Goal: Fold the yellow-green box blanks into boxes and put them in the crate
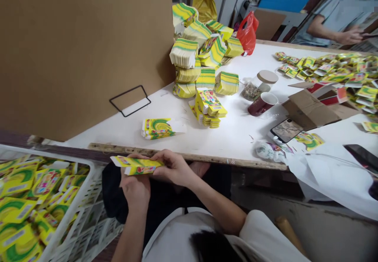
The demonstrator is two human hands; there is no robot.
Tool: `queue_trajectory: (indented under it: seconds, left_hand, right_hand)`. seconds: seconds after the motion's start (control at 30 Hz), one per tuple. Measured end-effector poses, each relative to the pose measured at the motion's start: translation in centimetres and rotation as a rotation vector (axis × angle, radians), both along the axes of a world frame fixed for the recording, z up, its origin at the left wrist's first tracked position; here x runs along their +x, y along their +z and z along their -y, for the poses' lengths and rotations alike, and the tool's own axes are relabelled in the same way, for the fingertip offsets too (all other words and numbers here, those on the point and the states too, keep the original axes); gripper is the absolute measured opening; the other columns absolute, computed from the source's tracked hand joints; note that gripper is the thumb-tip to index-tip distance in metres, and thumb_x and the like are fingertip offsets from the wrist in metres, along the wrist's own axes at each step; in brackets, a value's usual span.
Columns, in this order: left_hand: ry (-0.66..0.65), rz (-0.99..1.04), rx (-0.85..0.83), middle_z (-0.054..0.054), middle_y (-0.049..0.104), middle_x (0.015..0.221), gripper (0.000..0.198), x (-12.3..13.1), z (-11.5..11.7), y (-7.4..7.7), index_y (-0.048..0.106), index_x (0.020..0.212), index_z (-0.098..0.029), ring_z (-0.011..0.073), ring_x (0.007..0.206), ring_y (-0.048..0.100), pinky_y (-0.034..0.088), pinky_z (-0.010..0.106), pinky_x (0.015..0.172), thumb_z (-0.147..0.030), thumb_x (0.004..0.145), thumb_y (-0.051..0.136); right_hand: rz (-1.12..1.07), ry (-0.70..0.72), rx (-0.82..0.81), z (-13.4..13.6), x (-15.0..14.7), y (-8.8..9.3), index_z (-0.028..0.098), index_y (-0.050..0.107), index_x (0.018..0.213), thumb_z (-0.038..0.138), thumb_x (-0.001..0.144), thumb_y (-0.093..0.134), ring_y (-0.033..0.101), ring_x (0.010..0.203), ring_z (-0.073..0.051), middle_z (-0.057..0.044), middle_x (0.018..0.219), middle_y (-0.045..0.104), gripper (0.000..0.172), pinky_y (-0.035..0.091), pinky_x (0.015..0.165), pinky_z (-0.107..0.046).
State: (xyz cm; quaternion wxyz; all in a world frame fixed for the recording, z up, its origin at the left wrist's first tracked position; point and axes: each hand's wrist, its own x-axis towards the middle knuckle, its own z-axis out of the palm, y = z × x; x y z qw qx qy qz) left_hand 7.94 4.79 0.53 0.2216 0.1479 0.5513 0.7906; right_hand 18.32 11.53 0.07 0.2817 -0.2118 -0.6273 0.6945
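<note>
A small yellow-and-green carton [143, 166] lies across both my hands above my lap, just short of the table's front edge. My left hand [134, 187] grips it from below, its fingers partly hidden behind it. At the carton's right end my right hand [174, 167] pinches it between thumb and fingers. An open flap sticks out at the left end. On the table ahead lies a flattened carton stack [158, 129], and to its right a taller pile of cartons [209, 108].
Bundled flat cartons [189, 53] are heaped behind. A big cardboard sheet [82, 49] stands at left, above a white crate [88, 187] of cartons. A cup [262, 104], phone [286, 131] and open brown box [314, 108] occupy the right. Beyond, another person's hand [350, 37] shows.
</note>
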Motion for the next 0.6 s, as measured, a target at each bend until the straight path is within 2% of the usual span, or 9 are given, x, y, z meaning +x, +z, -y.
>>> queue_trajectory:
  seconds: [0.1,0.17,0.23,0.3,0.37,0.43,0.47,0.53,0.6]
  left_hand:
    - [0.089,-0.021,-0.038,0.000,0.066,0.080,0.039,0.0,0.6,-0.8,0.064,0.074,-0.020,0.0156,0.075,0.061,0.054,0.028,0.074,-0.050,0.066,0.088]
    - [0.085,-0.036,-0.051,0.000,0.069,0.081,0.034,-0.4,1.0,-0.7,0.068,0.077,-0.020,0.0164,0.076,0.064,0.055,0.029,0.076,-0.047,0.069,0.088]
    - [0.026,-0.080,-0.020,0.004,0.073,0.094,0.035,-1.3,1.3,-0.2,0.073,0.093,-0.021,0.0197,0.086,0.068,0.056,0.034,0.084,-0.050,0.077,0.081]
    - [-0.049,-0.162,0.053,0.009,0.073,0.113,0.049,-2.5,1.8,0.7,0.070,0.116,-0.023,0.0244,0.105,0.068,0.053,0.040,0.097,-0.056,0.080,0.076]
    - [-0.183,-0.286,0.034,0.012,0.066,0.132,0.079,-3.7,2.4,1.2,0.062,0.134,-0.026,0.0292,0.126,0.060,0.046,0.043,0.109,-0.062,0.067,0.084]
    - [-0.399,-0.430,-0.165,0.013,0.060,0.142,0.111,-4.2,2.8,1.2,0.051,0.145,-0.028,0.0333,0.134,0.054,0.043,0.046,0.112,-0.054,0.047,0.097]
    - [-0.518,-0.484,-0.290,0.013,0.059,0.143,0.117,-4.1,2.9,1.0,0.048,0.147,-0.029,0.0346,0.132,0.056,0.045,0.047,0.111,-0.046,0.044,0.099]
    - [-0.673,-0.544,-0.468,0.013,0.064,0.135,0.101,-3.5,2.9,0.4,0.052,0.142,-0.027,0.0346,0.122,0.063,0.050,0.048,0.104,-0.037,0.052,0.096]
    - [-0.682,-0.566,-0.550,0.011,0.070,0.120,0.075,-2.5,2.7,-0.3,0.057,0.132,-0.025,0.0319,0.107,0.069,0.056,0.045,0.093,-0.038,0.064,0.087]
  right_hand:
    - [-0.015,-0.049,0.093,-1.3,0.7,1.0,0.017,0.072,0.100,0.040,0.090,0.069,0.063,0.084,-0.016,-0.002,0.093,0.072,0.025,0.049,0.078,-0.027]
    - [0.024,-0.090,0.231,-2.2,1.5,1.5,0.019,0.074,0.099,0.030,0.094,0.064,0.065,0.083,-0.016,-0.002,0.091,0.073,0.016,0.050,0.078,-0.027]
    - [0.091,-0.125,0.436,-3.2,2.4,2.0,0.020,0.075,0.102,0.022,0.096,0.061,0.064,0.087,-0.018,-0.003,0.094,0.075,0.015,0.050,0.083,-0.029]
    - [0.197,-0.128,0.669,-3.9,3.2,2.3,0.023,0.076,0.104,0.016,0.098,0.058,0.062,0.095,-0.020,-0.005,0.098,0.075,0.020,0.047,0.091,-0.034]
    - [0.277,-0.059,0.878,-4.1,3.8,2.7,0.025,0.076,0.102,0.015,0.097,0.059,0.059,0.100,-0.022,-0.004,0.101,0.076,0.021,0.042,0.103,-0.040]
    - [0.272,0.062,1.018,-3.5,3.9,2.9,0.027,0.075,0.100,0.018,0.096,0.063,0.058,0.103,-0.022,-0.001,0.100,0.075,0.016,0.031,0.115,-0.044]
    - [0.245,0.109,1.060,-3.1,3.8,3.0,0.029,0.075,0.099,0.019,0.096,0.064,0.057,0.105,-0.021,0.000,0.099,0.074,0.015,0.024,0.121,-0.045]
    - [0.201,0.074,1.066,-2.0,3.3,2.9,0.031,0.073,0.106,0.018,0.095,0.063,0.056,0.112,-0.021,-0.001,0.103,0.071,0.019,0.013,0.127,-0.047]
    - [0.170,-0.162,0.934,-1.0,2.6,2.4,0.030,0.065,0.126,0.021,0.093,0.066,0.051,0.124,-0.024,-0.007,0.119,0.065,0.034,0.014,0.127,-0.051]
